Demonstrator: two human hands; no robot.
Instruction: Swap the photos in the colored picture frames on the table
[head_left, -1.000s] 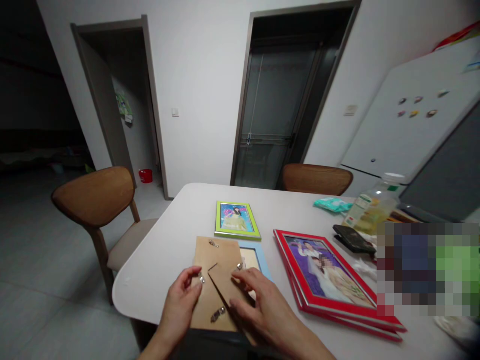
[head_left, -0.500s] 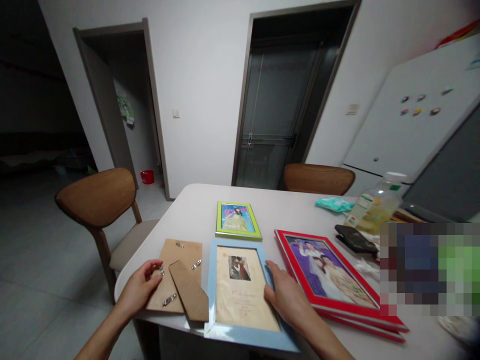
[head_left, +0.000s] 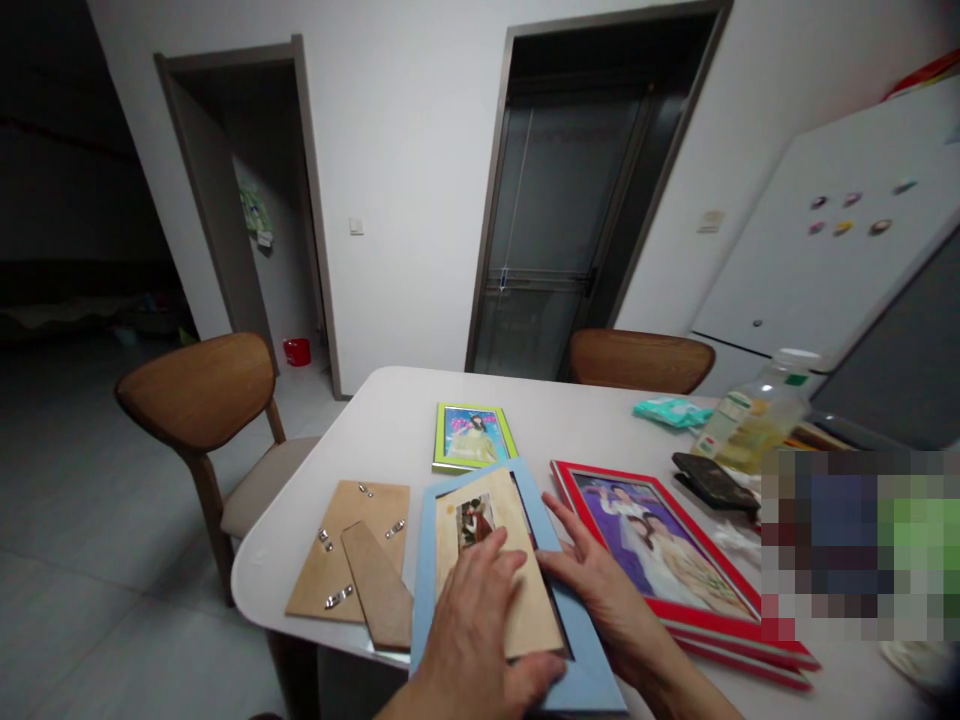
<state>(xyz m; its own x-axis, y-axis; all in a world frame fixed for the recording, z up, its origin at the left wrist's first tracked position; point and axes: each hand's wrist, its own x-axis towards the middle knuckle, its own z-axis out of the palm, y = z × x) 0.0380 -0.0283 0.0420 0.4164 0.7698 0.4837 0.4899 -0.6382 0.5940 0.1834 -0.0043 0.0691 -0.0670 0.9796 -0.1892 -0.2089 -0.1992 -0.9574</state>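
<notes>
A light blue picture frame (head_left: 425, 560) lies at the table's near edge, slightly tilted, holding a cream printed sheet (head_left: 534, 610) with a small photo. My left hand (head_left: 476, 635) rests on the sheet, its fingers spread and covering much of the print. At the frame's right side, my right hand (head_left: 600, 585) grips the edge, thumb on top. To the left lies a brown backing board (head_left: 319, 585) with several metal clips and a fold-out stand leg (head_left: 379, 590). Just behind the blue frame is a green picture frame (head_left: 450, 467).
Stacked red picture frames (head_left: 712, 625) lie to the right. Beyond them are a dark phone (head_left: 712, 480), a plastic bottle (head_left: 750, 415) and a teal packet (head_left: 671, 411). Wooden chairs stand at the left (head_left: 199, 390) and behind the table (head_left: 641, 360).
My left hand has moved right, from a clip on the backing board onto the sheet. The blue frame has tilted and shifted slightly, and the sheet now sits askew in it.
</notes>
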